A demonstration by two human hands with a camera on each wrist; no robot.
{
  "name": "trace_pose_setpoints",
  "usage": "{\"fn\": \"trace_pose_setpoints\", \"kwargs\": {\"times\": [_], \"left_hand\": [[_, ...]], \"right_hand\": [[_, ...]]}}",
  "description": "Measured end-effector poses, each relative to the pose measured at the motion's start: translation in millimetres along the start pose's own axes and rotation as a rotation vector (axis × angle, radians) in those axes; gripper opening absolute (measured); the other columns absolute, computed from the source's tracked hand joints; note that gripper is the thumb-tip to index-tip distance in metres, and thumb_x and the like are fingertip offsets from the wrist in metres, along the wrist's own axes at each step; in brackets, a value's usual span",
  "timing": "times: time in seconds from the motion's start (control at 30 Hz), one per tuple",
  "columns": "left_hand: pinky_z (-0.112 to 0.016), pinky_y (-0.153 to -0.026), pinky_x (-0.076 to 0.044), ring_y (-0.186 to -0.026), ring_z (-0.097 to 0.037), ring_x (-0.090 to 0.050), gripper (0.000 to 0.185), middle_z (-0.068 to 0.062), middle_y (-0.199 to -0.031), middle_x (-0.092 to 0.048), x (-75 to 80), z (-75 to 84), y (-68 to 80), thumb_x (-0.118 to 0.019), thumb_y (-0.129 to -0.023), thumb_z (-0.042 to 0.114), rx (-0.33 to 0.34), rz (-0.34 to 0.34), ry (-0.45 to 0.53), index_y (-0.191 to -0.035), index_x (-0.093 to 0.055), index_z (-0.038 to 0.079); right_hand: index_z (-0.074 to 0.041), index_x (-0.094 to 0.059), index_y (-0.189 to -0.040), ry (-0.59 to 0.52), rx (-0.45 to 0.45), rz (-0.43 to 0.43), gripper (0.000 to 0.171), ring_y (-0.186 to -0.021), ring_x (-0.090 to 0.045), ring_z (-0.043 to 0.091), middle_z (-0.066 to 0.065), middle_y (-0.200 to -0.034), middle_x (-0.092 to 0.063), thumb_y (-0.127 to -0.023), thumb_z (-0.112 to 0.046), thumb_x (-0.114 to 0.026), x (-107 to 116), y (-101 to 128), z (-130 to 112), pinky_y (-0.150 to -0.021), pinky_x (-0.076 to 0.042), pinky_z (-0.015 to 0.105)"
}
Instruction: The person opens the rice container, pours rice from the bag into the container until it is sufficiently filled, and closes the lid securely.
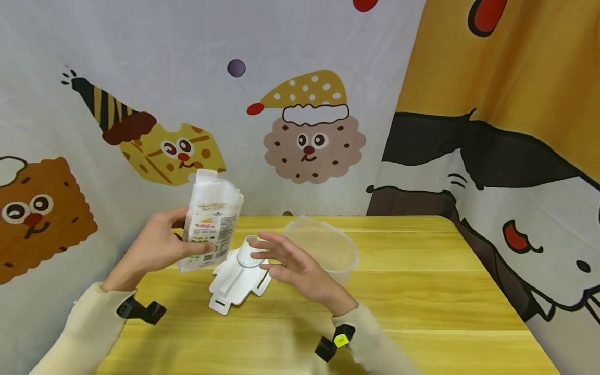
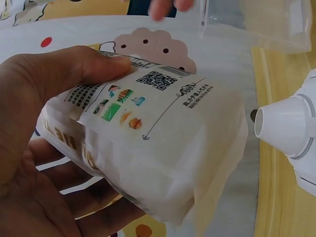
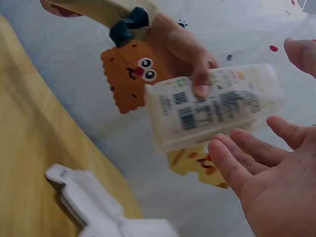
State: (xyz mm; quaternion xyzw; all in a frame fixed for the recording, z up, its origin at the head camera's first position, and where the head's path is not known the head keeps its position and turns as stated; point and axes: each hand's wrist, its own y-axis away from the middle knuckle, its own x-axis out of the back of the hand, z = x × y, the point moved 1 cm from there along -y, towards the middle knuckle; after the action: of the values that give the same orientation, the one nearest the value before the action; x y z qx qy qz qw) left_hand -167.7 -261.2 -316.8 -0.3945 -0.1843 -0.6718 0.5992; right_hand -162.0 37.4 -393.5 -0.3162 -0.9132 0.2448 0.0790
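Your left hand (image 1: 157, 247) grips the bag (image 1: 211, 219) upright, thumb across the printed face and fingers curled behind, holding it in the air above the worktop's (image 1: 422, 291) back-left part. Your right hand (image 1: 290, 263) is spread and slack, holding nothing, hovering just over the spout of the white lid (image 1: 239, 278), which lies flat on the worktop below the bag. Risks, as judged: the bag looks soft and full, so a one-handed pinch could let it sag or slip; if its top is open (cannot tell from here), tipping it would spill onto the lid or the wood. A careless sweep of your right hand could knock the lid's spout or shove the clear tub (image 1: 328, 247) standing just behind it. Room: the cloth backdrop (image 1: 140, 62) rises close behind the bag and along the left, so little swing there. The worktop's left edge runs near your left sleeve. Bare wood lies to the right and toward you.
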Motion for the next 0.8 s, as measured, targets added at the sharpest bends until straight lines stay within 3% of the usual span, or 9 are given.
{"fn": "trace_pose_setpoints", "kwargs": {"times": [0.1,0.27,0.5,0.63,0.8], "left_hand": [[-0.035,-0.068,-0.057,-0.095,-0.027,-0.071,0.060,-0.012,-0.107,-0.076,0.3,3.2,-2.0,-0.093,-0.075,0.027,0.008,-0.028,-0.001,-0.127,-0.068,0.010],[-0.035,-0.068,-0.056,-0.096,-0.026,-0.071,0.060,-0.010,-0.106,-0.076,0.6,10.7,-4.6,-0.094,-0.073,0.028,0.023,-0.078,-0.019,-0.125,-0.069,0.010],[-0.036,-0.067,-0.057,-0.091,-0.022,-0.070,0.057,-0.006,-0.103,-0.076,-1.6,20.4,-8.8,-0.093,-0.073,0.030,0.015,-0.161,-0.036,-0.122,-0.070,0.013],[-0.036,-0.067,-0.057,-0.086,-0.019,-0.069,0.052,-0.005,-0.098,-0.076,-5.7,23.2,-11.2,-0.093,-0.071,0.025,-0.020,-0.195,-0.038,-0.118,-0.072,0.014],[-0.034,-0.064,-0.056,-0.082,-0.017,-0.068,0.051,-0.004,-0.096,-0.075,-10.0,26.8,-13.6,-0.093,-0.071,0.025,-0.048,-0.228,-0.043,-0.116,-0.072,0.013]], "right_hand": [[0.003,-0.024,-0.159,-0.046,-0.030,0.023,0.056,-0.142,-0.037,0.059,0.038,-0.158,-0.030,-0.109,-0.009,-0.045,-4.8,-4.2,9.0,-0.117,-0.042,0.051],[-0.004,-0.031,-0.158,-0.134,-0.139,0.139,0.055,-0.142,-0.043,0.051,0.032,-0.156,-0.039,-0.109,-0.020,-0.048,-12.6,-9.2,23.2,-0.116,-0.044,0.047],[-0.002,-0.028,-0.158,-0.258,-0.217,0.256,0.057,-0.142,-0.044,0.048,0.032,-0.155,-0.039,-0.109,-0.024,-0.047,-22.2,-19.3,40.4,-0.117,-0.043,0.047],[-0.001,-0.031,-0.156,-0.327,-0.241,0.339,0.054,-0.134,-0.055,0.035,0.029,-0.150,-0.044,-0.108,-0.020,-0.047,-25.9,-25.5,48.3,-0.118,-0.041,0.051],[-0.004,-0.031,-0.157,-0.397,-0.258,0.398,0.056,-0.122,-0.059,0.017,0.011,-0.142,-0.051,-0.105,-0.019,-0.048,-28.5,-28.4,55.7,-0.119,-0.039,0.054]]}}
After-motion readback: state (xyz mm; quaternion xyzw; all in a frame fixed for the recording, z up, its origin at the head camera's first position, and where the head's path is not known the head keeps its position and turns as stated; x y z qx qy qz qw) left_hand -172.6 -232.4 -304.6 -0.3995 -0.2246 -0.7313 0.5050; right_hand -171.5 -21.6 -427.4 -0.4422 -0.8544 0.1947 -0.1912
